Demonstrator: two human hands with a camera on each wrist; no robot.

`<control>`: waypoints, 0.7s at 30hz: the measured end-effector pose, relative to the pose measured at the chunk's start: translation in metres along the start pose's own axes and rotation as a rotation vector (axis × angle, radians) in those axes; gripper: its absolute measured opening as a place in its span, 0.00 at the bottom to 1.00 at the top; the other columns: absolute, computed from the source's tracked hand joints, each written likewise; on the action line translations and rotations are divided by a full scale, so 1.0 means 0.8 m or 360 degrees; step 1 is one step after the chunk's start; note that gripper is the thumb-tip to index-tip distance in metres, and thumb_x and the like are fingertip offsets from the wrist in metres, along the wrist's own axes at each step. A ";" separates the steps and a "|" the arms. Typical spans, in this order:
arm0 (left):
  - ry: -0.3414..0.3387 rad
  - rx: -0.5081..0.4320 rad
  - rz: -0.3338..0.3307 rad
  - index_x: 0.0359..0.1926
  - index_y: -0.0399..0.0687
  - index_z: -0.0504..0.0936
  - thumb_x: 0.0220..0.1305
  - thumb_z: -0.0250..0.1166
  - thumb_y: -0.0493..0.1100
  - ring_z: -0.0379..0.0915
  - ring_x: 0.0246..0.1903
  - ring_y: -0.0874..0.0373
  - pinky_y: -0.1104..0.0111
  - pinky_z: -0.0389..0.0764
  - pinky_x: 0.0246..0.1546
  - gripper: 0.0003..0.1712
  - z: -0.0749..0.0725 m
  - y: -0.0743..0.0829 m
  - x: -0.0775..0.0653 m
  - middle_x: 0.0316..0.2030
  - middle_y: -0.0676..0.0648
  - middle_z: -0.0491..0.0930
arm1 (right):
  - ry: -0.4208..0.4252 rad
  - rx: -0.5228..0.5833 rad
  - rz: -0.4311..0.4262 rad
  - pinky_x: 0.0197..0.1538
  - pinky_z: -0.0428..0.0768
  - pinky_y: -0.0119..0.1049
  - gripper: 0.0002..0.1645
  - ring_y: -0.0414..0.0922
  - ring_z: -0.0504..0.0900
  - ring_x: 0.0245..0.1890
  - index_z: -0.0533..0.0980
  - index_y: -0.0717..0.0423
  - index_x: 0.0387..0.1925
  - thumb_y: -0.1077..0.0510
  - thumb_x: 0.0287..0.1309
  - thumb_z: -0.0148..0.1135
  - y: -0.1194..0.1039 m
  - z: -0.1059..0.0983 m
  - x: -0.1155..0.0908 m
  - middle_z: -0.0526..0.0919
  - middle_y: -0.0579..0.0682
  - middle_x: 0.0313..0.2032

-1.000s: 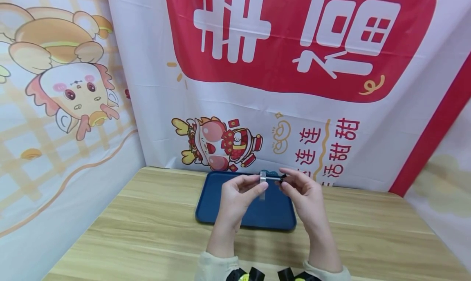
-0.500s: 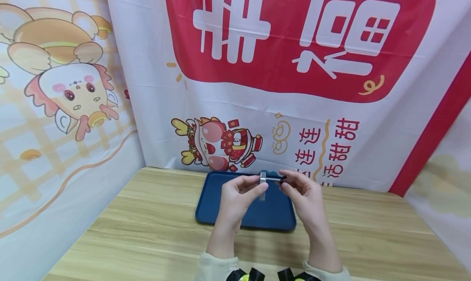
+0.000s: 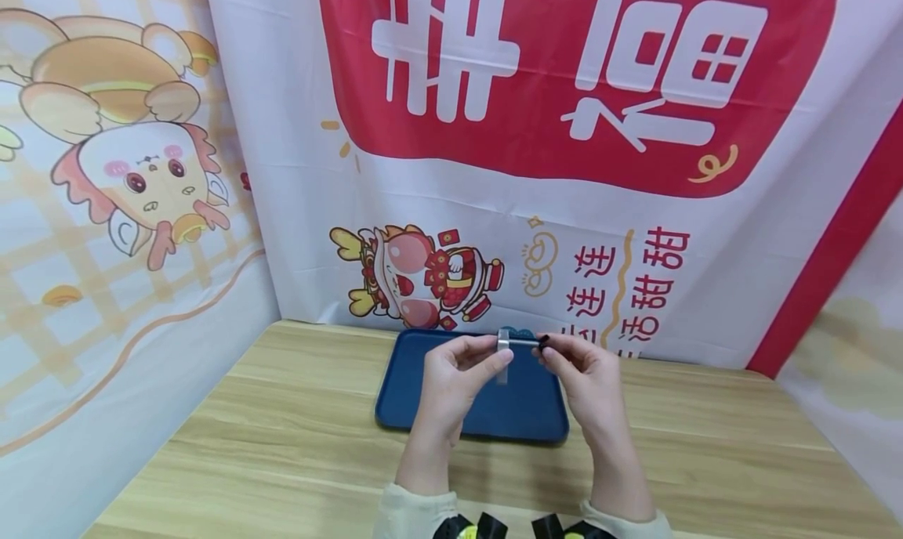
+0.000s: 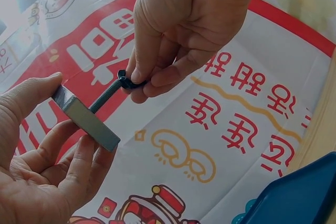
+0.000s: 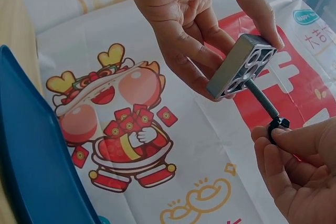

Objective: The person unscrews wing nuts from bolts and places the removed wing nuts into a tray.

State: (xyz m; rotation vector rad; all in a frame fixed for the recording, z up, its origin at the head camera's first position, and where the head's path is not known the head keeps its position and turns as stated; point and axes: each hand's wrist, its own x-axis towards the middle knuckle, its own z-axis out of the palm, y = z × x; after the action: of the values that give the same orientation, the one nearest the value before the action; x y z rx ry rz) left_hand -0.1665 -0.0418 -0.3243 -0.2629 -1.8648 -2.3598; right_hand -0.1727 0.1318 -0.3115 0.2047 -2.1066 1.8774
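Observation:
My left hand (image 3: pixel 451 378) grips a rectangular silver metal block (image 4: pixel 86 119) by its edges, between thumb and fingers. The right wrist view shows round recesses in one broad face of the block. A threaded bolt (image 5: pixel 262 98) stands out from the middle of that face. At its far end sits a small black knob (image 5: pixel 278 125), perhaps winged, which my right hand (image 3: pixel 582 374) pinches between thumb and fingers. Both hands are raised over the blue tray (image 3: pixel 522 414). How deep the bolt sits in the block cannot be seen.
The blue tray lies on a wooden table (image 3: pixel 282 445) near the back. A small teal object (image 3: pixel 518 331) shows at the tray's far edge, partly hidden. A printed red and white cloth (image 3: pixel 296 171) hangs close behind the table, and another patterned cloth (image 3: pixel 42 233) hangs at the left.
My right fingers have shifted slightly around the black knob, with the index finger curling lower, and the knob looks a little turned. The left hand and the block stay in place.

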 end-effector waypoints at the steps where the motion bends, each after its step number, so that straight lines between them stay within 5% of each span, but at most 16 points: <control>1: 0.0000 0.0000 -0.0003 0.50 0.36 0.84 0.59 0.73 0.42 0.83 0.41 0.59 0.69 0.83 0.48 0.20 0.000 0.000 0.000 0.44 0.42 0.86 | 0.0009 -0.0003 0.0023 0.44 0.84 0.26 0.13 0.34 0.86 0.36 0.80 0.73 0.48 0.72 0.64 0.59 0.000 0.000 0.001 0.88 0.54 0.41; 21: 0.0004 -0.0023 -0.0022 0.51 0.35 0.83 0.59 0.73 0.42 0.82 0.42 0.59 0.68 0.83 0.50 0.22 -0.006 0.000 0.003 0.45 0.42 0.85 | 0.0189 -0.0160 0.0236 0.38 0.82 0.22 0.13 0.28 0.83 0.30 0.82 0.70 0.48 0.68 0.62 0.63 0.013 0.006 0.009 0.89 0.49 0.37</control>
State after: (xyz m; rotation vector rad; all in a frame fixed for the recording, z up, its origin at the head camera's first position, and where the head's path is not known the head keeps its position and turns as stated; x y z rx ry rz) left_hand -0.1692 -0.0462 -0.3250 -0.2492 -1.8547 -2.3826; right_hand -0.1830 0.1294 -0.3194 -0.0863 -2.1804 1.8080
